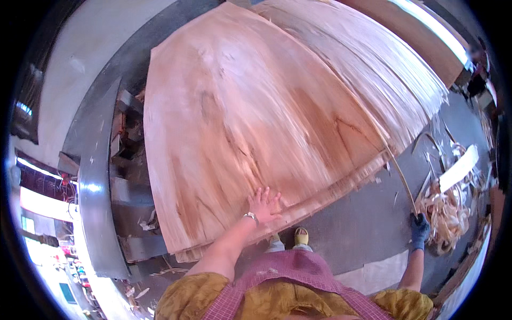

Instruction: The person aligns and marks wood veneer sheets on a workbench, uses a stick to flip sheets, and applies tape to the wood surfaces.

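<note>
A broad stack of wood veneer sheets (250,122), pinkish with brown streaks, spreads out before me. My left hand (264,206) is bare, with a metal band at the wrist. It lies on the top sheet near the front edge, fingers spread. Off to the right, my right hand (420,228) wears a dark blue glove and is closed around the lower end of a thin wood strip (400,174). The strip's far end reaches up to the right corner of the stack; whether it is still joined to a sheet I cannot tell.
A second, paler stack of veneer (373,64) with ragged edges lies beyond to the right. Curled veneer scraps (445,216) are heaped on the grey floor (341,229) at the right. A grey metal frame (98,181) runs along the left side. A pale sheet (373,273) lies near my feet.
</note>
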`<state>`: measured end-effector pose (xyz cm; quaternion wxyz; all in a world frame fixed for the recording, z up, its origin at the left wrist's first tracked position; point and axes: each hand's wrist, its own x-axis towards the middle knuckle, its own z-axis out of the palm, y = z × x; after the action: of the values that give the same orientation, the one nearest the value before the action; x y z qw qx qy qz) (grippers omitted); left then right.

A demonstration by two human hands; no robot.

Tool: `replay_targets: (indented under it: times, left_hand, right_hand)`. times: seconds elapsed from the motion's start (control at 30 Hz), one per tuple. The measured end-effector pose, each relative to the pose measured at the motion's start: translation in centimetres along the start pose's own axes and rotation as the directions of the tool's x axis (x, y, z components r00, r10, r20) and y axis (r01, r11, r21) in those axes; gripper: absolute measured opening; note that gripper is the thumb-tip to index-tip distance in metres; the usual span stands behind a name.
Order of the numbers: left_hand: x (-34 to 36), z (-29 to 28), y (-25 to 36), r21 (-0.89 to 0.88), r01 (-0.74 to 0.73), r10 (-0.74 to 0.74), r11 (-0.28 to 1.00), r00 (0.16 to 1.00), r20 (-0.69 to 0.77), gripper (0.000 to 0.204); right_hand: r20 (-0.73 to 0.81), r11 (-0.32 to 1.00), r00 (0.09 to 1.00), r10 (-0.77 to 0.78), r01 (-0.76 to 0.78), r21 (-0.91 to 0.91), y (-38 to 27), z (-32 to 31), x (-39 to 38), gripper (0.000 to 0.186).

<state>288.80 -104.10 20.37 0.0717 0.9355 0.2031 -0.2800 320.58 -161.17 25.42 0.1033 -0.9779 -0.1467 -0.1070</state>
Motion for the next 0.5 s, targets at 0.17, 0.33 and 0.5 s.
replay_targets:
  times: [0.17,0.33,0.5]
  left_hand:
    - [-0.4,-0.3,0.2,0.001,-0.017,0.017,1.0,1.0,-0.014,0.095]
    - [-0.3,-0.1,0.5,-0.046,-0.04,0.039,0.998,0.999,-0.014,0.095]
    - [-1.9,-2.9,1.1,-0.136,0.006,-0.008,0.991,1.0,-0.014,0.088]
  right_hand:
    - [0.011,0.989,0.996,0.088,-0.089,0.117,1.8,-0.5,2.6,0.029]
    - [-0.122,0.991,0.986,-0.109,0.099,-0.085,1.3,-1.6,7.5,0.034]
    - [-0.069,0.983,0.991,-0.112,0.121,0.139,-5.8,-1.1,11.9,0.033]
